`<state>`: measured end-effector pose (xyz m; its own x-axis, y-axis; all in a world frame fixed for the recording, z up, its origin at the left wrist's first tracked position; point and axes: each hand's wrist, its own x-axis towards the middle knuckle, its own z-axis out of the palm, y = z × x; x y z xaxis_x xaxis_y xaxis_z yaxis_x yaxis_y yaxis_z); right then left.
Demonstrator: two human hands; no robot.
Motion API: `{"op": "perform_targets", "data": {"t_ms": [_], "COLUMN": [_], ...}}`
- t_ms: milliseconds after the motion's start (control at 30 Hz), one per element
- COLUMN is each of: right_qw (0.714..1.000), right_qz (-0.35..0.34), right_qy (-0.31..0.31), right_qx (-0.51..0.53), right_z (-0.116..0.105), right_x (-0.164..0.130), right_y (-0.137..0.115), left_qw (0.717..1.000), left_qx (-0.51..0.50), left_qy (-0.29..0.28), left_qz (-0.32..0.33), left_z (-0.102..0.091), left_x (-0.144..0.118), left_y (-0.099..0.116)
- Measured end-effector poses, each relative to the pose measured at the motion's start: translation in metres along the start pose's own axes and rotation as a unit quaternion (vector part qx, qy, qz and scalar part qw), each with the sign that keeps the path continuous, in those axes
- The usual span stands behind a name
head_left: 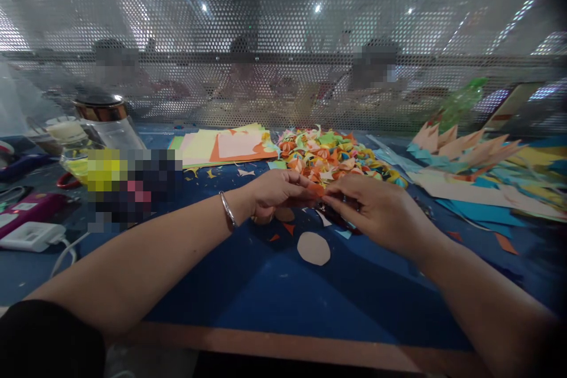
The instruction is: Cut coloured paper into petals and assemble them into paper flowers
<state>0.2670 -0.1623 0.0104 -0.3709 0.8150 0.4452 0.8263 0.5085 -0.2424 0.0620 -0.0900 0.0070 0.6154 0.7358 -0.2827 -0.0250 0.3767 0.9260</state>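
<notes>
Between both hands (274, 194) sits orange paper (316, 189).

A person's left hand (277, 192) and right hand (381, 207) meet at the centre of the frame above a table (248, 289), a paper piece (316, 189) between their fingertips. A paper disc (313, 248) lies just below them, lower centre. Behind the hands sits a heap of folded paper (325, 153), flanked on its left by a stack of sheets (201, 150). At right, paper cones (463, 144) rest behind loose sheets (469, 189). At left, a bottle (73, 153) stands before a jar (110, 111); a charger (33, 236) lies nearer, by the left edge. A mesh panel (283, 85) spans the upper frame.
</notes>
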Motion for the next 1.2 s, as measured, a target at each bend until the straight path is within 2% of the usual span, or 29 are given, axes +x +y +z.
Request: {"op": "perform_targets", "data": {"t_ms": [167, 367, 533, 800, 1033, 1200], "right_qw": [0.997, 0.989, 0.985, 0.984, 0.985, 0.984], "right_qz": [0.062, 0.093, 0.102, 0.094, 0.105, 0.090], "right_qy": [-0.029, -0.058, -0.063, -0.041, -0.044, -0.027], "right_qx": [0.047, 0.100, 0.122, 0.143, 0.133, 0.153], "right_z": [-0.001, -0.001, 0.000, 0.001, 0.001, 0.003], "right_x": [0.002, 0.005, 0.006, 0.005, 0.004, 0.005], "right_y": [0.002, 0.002, 0.000, -0.003, -0.001, 0.000], "left_qw": [0.996, 0.975, 0.974, 0.988, 0.990, 0.982], "left_qx": [0.063, 0.171, 0.126, 0.049, 0.045, 0.065], "left_qy": [-0.023, -0.062, -0.075, -0.059, -0.026, -0.004], "left_qz": [0.051, 0.127, 0.171, 0.136, 0.134, 0.178], "left_z": [0.001, -0.004, -0.002, 0.001, 0.002, -0.002], "left_x": [-0.002, 0.001, 0.004, 0.002, 0.002, 0.007], "left_y": [-0.002, -0.006, -0.008, -0.006, -0.010, -0.015]}}
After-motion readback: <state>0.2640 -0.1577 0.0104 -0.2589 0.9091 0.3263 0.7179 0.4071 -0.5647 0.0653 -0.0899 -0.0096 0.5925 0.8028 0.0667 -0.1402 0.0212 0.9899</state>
